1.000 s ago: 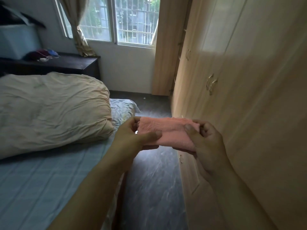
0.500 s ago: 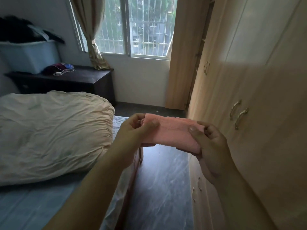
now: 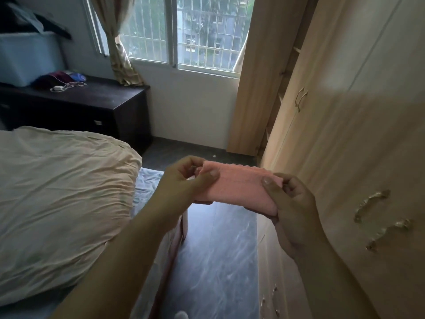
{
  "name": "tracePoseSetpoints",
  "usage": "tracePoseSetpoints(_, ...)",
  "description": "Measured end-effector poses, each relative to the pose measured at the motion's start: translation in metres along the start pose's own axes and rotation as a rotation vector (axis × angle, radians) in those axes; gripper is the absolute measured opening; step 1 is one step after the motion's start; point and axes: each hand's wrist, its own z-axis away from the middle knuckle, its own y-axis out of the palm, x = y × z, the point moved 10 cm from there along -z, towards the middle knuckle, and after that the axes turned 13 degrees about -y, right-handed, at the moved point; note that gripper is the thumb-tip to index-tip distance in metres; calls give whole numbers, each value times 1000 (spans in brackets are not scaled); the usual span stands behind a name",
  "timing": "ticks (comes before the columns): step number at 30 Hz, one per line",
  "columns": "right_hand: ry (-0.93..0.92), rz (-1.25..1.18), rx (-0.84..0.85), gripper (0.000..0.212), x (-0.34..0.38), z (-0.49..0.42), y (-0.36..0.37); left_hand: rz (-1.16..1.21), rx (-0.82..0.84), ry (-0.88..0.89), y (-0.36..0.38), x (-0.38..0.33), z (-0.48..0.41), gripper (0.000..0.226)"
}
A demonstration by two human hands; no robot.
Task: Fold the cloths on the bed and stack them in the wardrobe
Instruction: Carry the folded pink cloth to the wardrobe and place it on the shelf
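Wardrobe: nearer than before, beside right grip.
Cloth: folded; left grip and right grip pinch its ends.
Remaining: stacking in wardrobe.

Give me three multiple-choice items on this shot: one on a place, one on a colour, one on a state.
1. Where is the cloth relative to the bed and the wardrobe?
A. lying on the bed
B. held in the air over the gap between them
C. inside the wardrobe

2. What colour is the cloth?
A. blue
B. pink
C. white

3. How is the cloth held?
A. the left hand and the right hand each grip one end
B. it hangs from one hand alone
C. it lies loose on open palms

Answers:
1 B, since the cloth is up over the floor and rests on neither piece of furniture.
2 B, since its surface is plainly pink.
3 A, since a thumb presses on top at each end with fingers curled beneath.
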Motion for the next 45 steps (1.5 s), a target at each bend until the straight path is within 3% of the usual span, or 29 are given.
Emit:
tracePoseSetpoints(6, -24, 49, 9, 45, -20, -120, 38, -42, 9, 0, -16, -25, -124, 28)
tracePoseSetpoints(13, -44, 69, -21, 40, -46, -247, 63, 20, 19, -18, -14, -53, -258, 13)
tracePoseSetpoints(20, -30, 77, -1, 43, -94, -361, 66, -13, -6, -60, 4, -50, -381, 23)
tracePoseSetpoints(25, 7, 36, -9, 27, -129, -451, 55, 17, -27, -91, 37, -49, -472, 11)
tracePoseSetpoints(29, 25, 39, 7, 33, -144, -521, 53, 12, -50, -71, 58, -63, -538, 15)
tracePoseSetpoints(33, 45, 57, 19, 20, -165, -584, 57, 7, -55, -109, 65, -64, -600, 24)
tracePoseSetpoints(45, 124, 141, -84, 32, -246, -767, 99, -8, 21, -225, 63, -51, -836, 27)
